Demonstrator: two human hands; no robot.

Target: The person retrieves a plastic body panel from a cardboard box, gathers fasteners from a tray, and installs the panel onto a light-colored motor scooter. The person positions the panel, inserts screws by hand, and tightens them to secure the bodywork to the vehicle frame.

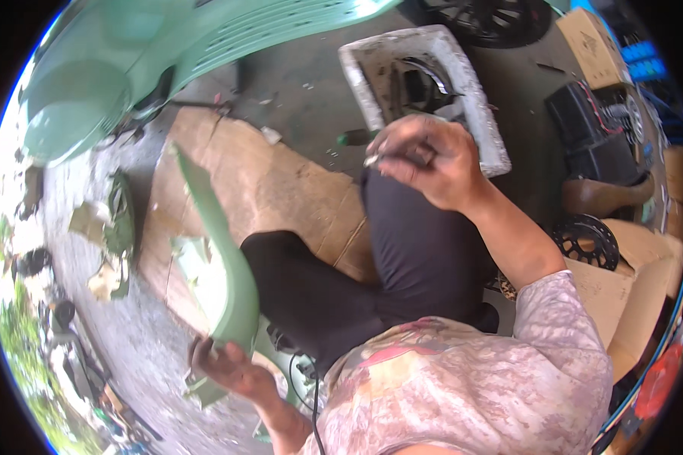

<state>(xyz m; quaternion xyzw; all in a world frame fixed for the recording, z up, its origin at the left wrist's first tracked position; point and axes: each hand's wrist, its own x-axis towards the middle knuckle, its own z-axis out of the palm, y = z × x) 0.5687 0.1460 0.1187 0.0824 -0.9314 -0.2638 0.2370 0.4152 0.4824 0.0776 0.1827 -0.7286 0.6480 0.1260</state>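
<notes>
My left hand (235,370) grips the lower end of a long, curved, pale green plastic panel (239,284). The panel stands tilted beside my left knee, its narrow tip pointing away from me. Over my right knee, my right hand (440,159) is closed, thumb and fingertips pinching a small light-coloured piece (370,161); its kind is too small to make out. Just past these fingers a dark green handle (354,137) shows. Whether that handle is in the hand or behind it, I cannot tell.
A white foam box (480,114) with dark parts stands beyond my right hand. Flattened cardboard (281,182) covers floor before my legs. A large green vehicle body (182,38) fills the far left. Right are an open carton (637,296) and a black wheel (584,241).
</notes>
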